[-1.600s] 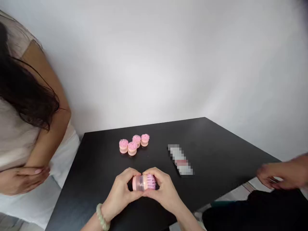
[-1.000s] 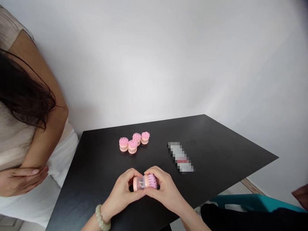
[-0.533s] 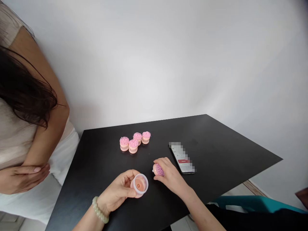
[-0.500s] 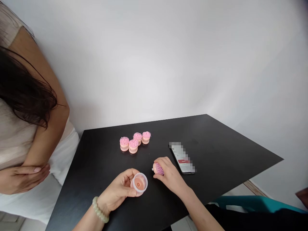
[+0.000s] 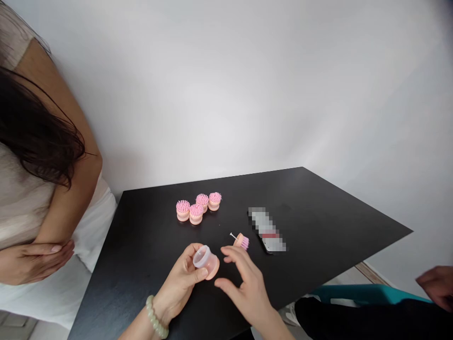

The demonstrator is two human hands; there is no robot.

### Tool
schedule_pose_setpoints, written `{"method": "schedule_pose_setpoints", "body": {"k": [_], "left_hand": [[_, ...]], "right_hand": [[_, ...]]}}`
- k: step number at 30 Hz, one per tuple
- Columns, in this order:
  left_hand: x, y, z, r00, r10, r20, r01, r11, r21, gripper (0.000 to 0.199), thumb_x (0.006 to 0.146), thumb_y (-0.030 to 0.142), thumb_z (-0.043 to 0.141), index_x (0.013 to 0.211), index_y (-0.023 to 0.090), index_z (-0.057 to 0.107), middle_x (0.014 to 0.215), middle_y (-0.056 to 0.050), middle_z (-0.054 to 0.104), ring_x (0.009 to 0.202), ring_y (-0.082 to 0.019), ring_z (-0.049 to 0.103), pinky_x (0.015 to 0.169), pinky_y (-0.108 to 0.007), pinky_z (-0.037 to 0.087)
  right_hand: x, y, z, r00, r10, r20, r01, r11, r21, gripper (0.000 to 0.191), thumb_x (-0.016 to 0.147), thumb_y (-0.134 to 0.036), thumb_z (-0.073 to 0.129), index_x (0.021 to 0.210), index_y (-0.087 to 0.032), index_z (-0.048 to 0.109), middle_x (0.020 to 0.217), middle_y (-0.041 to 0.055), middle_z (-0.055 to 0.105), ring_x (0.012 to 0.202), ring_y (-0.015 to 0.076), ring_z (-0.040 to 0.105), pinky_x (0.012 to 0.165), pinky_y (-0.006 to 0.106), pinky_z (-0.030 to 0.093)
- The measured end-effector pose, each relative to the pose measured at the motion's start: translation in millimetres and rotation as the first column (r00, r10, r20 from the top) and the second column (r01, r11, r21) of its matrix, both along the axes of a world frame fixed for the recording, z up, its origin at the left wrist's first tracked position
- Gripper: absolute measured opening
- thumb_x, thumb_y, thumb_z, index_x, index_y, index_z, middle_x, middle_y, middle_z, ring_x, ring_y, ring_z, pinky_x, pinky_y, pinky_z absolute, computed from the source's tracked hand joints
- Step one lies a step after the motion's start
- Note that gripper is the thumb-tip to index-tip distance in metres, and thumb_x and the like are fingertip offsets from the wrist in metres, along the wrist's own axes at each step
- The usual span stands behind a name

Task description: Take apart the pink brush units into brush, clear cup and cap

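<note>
Pink cup (image 5: 208,265) tilts in the left hand (image 5: 182,278), the right hand (image 5: 249,287) spread wide beside it.

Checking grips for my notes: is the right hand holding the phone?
No, the right hand is open, near the cup, apart from the phone.

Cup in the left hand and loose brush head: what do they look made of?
Cup: probably smooth plastic; its wall is translucent with a soft sheen.
Brush head: likely satin plastic, opaque peach, with separate pink bristles, perhaps nylon.

Cup (image 5: 207,262) — clear, glossy plastic; tabletop (image 5: 318,212) — smooth, dark, faintly shiny.
</note>
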State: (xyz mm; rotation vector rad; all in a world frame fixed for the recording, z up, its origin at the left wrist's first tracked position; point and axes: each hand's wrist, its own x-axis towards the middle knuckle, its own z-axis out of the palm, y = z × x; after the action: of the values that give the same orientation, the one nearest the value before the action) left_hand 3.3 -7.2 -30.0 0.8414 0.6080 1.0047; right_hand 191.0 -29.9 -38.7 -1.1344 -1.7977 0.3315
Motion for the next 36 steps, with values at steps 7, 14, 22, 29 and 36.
{"method": "schedule_pose_setpoints", "body": {"k": [7, 14, 22, 29, 36], "left_hand": [[1.8, -5.8, 0.2, 0.993, 0.049, -0.105, -0.046, 0.999, 0.027, 0.054, 0.075, 0.039, 0.085, 0.119, 0.025, 0.058, 0.108, -0.006, 0.061, 0.105, -0.024, 0.058, 0.091, -0.035, 0.044], [-0.5, -4.4, 4.1, 0.892, 0.185, -0.412, -0.058, 0.952, 0.301, 0.037, 0.078, 0.044, 0.078, 0.099, 0.018, 0.061, 0.088, -0.003, 0.059, 0.079, -0.018, 0.056, 0.074, -0.028, 0.047], [1.5, -6.0, 3.2, 0.879, 0.189, -0.437, -0.063, 0.956, 0.285, 0.046, 0.073, 0.056, 0.077, 0.086, 0.017, 0.058, 0.073, 0.001, 0.053, 0.065, -0.013, 0.046, 0.060, -0.024, 0.038], [4.7, -10.5, 4.4, 0.943, 0.095, -0.318, -0.044, 0.985, 0.165, 0.046, 0.076, 0.058, 0.075, 0.084, 0.017, 0.057, 0.072, 0.001, 0.051, 0.067, -0.014, 0.045, 0.063, -0.024, 0.039], [4.5, -8.1, 4.8, 0.939, 0.148, -0.310, -0.082, 0.973, 0.217, 0.043, 0.070, 0.045, 0.085, 0.094, 0.019, 0.059, 0.084, -0.001, 0.058, 0.077, -0.016, 0.052, 0.070, -0.025, 0.044]], "right_hand": [[-21.5, -0.4, -4.8, 0.986, 0.021, -0.164, -0.041, 0.991, -0.123, 0.033, 0.084, -0.034, 0.073, 0.114, -0.024, 0.064, 0.106, 0.0069, 0.069, 0.087, 0.0204, 0.070, 0.075, 0.031, 0.062], [-12.8, -4.7, 2.2, 0.983, 0.043, -0.177, -0.063, 0.992, -0.113, 0.039, 0.079, -0.040, 0.079, 0.112, -0.023, 0.066, 0.100, 0.0047, 0.071, 0.081, 0.0181, 0.069, 0.073, 0.029, 0.061], [-15.3, -13.0, 7.7, 0.994, 0.064, -0.087, -0.068, 0.997, -0.034, 0.038, 0.082, -0.025, 0.076, 0.116, -0.025, 0.061, 0.107, 0.0073, 0.068, 0.096, 0.0237, 0.068, 0.082, 0.035, 0.061], [-11.6, -17.4, 4.2, 0.994, 0.110, -0.012, -0.111, 0.992, -0.057, 0.057, 0.083, -0.019, 0.073, 0.135, -0.031, 0.050, 0.131, 0.0101, 0.057, 0.121, 0.0303, 0.058, 0.101, 0.049, 0.053], [-9.2, -10.6, -1.0, 0.942, 0.133, -0.308, -0.250, 0.891, -0.380, 0.048, 0.087, -0.039, 0.071, 0.129, -0.024, 0.054, 0.114, 0.0076, 0.064, 0.081, 0.0179, 0.070, 0.075, 0.033, 0.062]]}}
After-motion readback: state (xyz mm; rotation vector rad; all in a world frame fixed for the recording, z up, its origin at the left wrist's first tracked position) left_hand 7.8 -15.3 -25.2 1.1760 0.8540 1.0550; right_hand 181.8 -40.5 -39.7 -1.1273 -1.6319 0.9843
